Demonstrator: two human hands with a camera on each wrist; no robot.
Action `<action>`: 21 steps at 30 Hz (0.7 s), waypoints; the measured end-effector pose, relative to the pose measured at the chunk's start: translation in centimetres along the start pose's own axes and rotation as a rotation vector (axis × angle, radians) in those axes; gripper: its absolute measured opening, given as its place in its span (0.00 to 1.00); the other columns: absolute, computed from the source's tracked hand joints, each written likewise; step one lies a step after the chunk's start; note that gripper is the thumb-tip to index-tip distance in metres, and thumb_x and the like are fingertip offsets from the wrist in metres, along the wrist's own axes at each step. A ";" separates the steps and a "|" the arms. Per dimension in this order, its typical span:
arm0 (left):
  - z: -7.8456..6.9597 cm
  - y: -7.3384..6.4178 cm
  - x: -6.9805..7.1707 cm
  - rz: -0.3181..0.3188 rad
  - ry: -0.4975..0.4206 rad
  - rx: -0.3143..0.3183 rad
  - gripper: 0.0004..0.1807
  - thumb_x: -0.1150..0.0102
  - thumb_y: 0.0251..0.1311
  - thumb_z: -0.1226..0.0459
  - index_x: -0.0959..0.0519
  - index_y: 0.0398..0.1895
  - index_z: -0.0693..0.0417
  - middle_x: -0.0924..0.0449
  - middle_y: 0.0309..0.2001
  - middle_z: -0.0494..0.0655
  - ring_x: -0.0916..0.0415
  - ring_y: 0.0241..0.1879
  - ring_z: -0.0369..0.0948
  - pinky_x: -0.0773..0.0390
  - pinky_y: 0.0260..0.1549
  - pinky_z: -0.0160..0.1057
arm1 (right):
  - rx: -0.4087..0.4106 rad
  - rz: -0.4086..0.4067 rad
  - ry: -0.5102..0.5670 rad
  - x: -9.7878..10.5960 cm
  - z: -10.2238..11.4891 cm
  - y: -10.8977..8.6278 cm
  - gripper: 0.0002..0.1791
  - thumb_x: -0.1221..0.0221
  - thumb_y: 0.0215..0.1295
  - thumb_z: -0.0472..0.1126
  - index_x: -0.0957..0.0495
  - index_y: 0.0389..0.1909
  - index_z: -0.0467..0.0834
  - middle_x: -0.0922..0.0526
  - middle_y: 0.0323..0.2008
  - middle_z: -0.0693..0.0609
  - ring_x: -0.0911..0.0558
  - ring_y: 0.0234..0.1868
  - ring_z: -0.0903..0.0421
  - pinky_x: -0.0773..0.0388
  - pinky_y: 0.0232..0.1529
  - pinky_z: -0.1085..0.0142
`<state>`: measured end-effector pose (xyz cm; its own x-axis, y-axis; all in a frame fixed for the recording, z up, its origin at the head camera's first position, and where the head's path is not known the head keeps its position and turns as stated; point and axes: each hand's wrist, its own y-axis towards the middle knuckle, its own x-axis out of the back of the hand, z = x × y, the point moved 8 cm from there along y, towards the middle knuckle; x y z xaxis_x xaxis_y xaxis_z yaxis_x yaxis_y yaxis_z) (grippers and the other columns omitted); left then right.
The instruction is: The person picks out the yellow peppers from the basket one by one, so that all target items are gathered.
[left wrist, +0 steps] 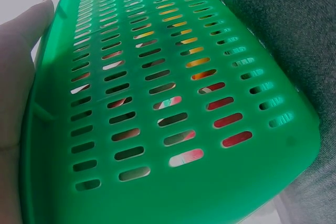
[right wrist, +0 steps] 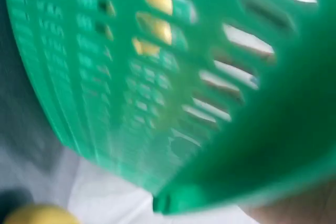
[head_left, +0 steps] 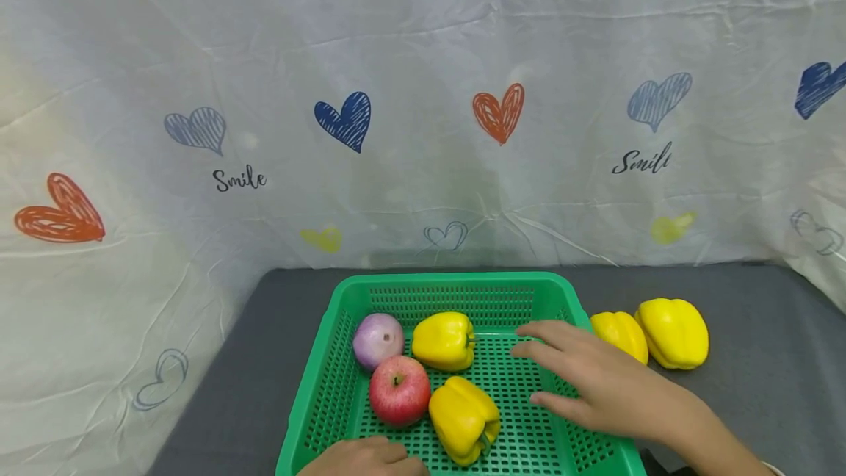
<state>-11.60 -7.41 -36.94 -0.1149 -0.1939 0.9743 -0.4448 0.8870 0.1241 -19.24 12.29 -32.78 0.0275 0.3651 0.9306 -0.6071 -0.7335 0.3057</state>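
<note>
A green plastic basket (head_left: 456,281) with slotted walls holds a purple onion (head_left: 378,341), a red apple (head_left: 399,391) and two yellow bell peppers, one toward the back (head_left: 443,341) and one nearer (head_left: 464,421). My right hand (head_left: 588,380) reaches over the basket's right rim, fingers spread and holding nothing. At the near rim is my left hand (head_left: 365,459), partly cut off by the frame's lower edge. In the left wrist view, that hand (left wrist: 16,72) lies along the rim, outside the slotted wall (left wrist: 157,93). The right wrist view is blurred and mostly filled by the basket wall (right wrist: 121,93).
Two more yellow bell peppers, one close to the basket (head_left: 620,335) and one farther right (head_left: 673,333), lie on the dark grey tabletop (head_left: 747,358). Behind the table hangs a white cloth (head_left: 423,182) printed with hearts and the word "Smile".
</note>
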 end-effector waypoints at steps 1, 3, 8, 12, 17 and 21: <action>-0.1 0.0 0.1 -0.006 0.018 -0.010 0.14 0.51 0.58 0.46 0.25 0.42 0.37 0.27 0.35 0.24 0.35 0.30 0.22 0.34 0.30 0.19 | 0.024 0.020 0.026 -0.4 0.5 0.1 0.30 0.40 0.55 0.55 0.36 0.59 0.58 0.37 0.59 0.60 0.33 0.56 0.59 0.29 0.47 0.60; -0.1 0.0 0.1 -0.016 0.006 -0.010 0.13 0.51 0.59 0.46 0.25 0.42 0.37 0.27 0.34 0.25 0.35 0.29 0.22 0.34 0.30 0.18 | 0.071 0.066 0.081 -1.3 1.4 0.5 0.34 0.42 0.56 0.56 0.41 0.63 0.58 0.41 0.63 0.59 0.36 0.59 0.58 0.29 0.49 0.59; 0.6 0.1 -0.2 0.003 -0.099 0.033 0.08 0.50 0.61 0.52 0.24 0.38 0.40 0.31 0.29 0.26 0.38 0.26 0.21 0.39 0.25 0.16 | 0.157 0.149 0.166 -3.0 2.9 0.9 0.38 0.42 0.57 0.54 0.47 0.67 0.57 0.51 0.68 0.57 0.44 0.65 0.56 0.31 0.51 0.56; 0.5 0.2 -0.2 0.007 -0.073 0.010 0.07 0.50 0.60 0.53 0.25 0.38 0.41 0.31 0.28 0.27 0.40 0.24 0.21 0.40 0.24 0.15 | 0.199 0.186 0.141 -3.7 3.6 0.8 0.38 0.39 0.55 0.49 0.45 0.67 0.59 0.51 0.68 0.60 0.47 0.66 0.54 0.32 0.52 0.54; 0.4 0.2 -0.2 0.007 -0.068 0.003 0.07 0.51 0.61 0.53 0.25 0.38 0.41 0.30 0.29 0.27 0.38 0.25 0.21 0.39 0.26 0.16 | 0.222 0.186 0.131 -3.9 3.8 0.6 0.35 0.40 0.57 0.48 0.42 0.65 0.57 0.42 0.65 0.61 0.45 0.66 0.54 0.33 0.53 0.54; 0.3 0.0 -0.2 -0.020 -0.049 -0.008 0.07 0.48 0.60 0.54 0.24 0.38 0.41 0.29 0.30 0.27 0.38 0.26 0.22 0.39 0.27 0.15 | 0.209 0.174 0.129 -3.9 3.6 0.5 0.29 0.42 0.59 0.48 0.37 0.62 0.55 0.35 0.59 0.63 0.40 0.63 0.55 0.33 0.53 0.55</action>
<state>-11.83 -7.49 -37.14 -0.1500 -0.2319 0.9611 -0.4402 0.8861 0.1451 -16.84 8.43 -35.52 -0.1717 0.2834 0.9435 -0.4167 -0.8887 0.1911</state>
